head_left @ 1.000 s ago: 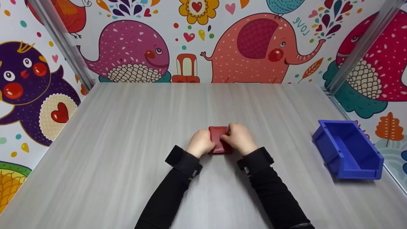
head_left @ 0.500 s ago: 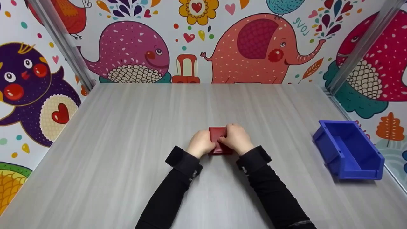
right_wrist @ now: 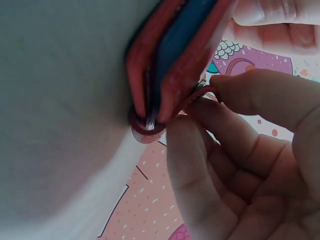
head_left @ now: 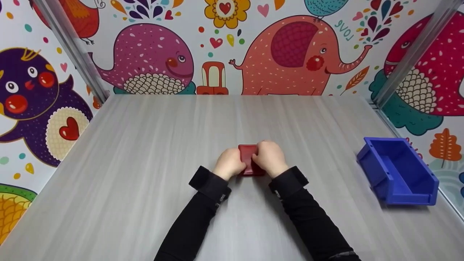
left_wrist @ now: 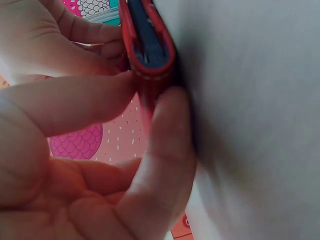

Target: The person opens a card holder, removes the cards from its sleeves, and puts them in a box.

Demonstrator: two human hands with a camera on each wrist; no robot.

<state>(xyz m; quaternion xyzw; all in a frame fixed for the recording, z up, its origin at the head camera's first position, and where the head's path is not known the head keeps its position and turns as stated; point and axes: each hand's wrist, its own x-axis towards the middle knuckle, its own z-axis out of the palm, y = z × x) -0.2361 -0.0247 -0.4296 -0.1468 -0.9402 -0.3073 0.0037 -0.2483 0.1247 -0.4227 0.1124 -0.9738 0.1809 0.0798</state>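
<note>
A small red leather wallet (head_left: 248, 153) lies on the table between both hands. My left hand (head_left: 228, 163) pinches its folded left edge between thumb and fingers. In the left wrist view, the dark blue lining of the wallet (left_wrist: 154, 74) shows inside the fold. On the opposite side, my right hand (head_left: 271, 156) pinches a narrow red strap (right_wrist: 202, 92) between thumb and fingertips. That strap curves around the edge where the two covers meet, and a bit of shiny metal shows beside it. From above, the right fingers hide the strap.
A blue plastic bin (head_left: 398, 177) stands on the right side of the grey table (head_left: 145, 152), near the side wall. Walls printed with cartoon animals border the table at the back and on both sides.
My right hand has shifted slightly left over the wallet, its thumb and fingers drawn closer at the edge. The left hand and the wallet have stayed in place.
</note>
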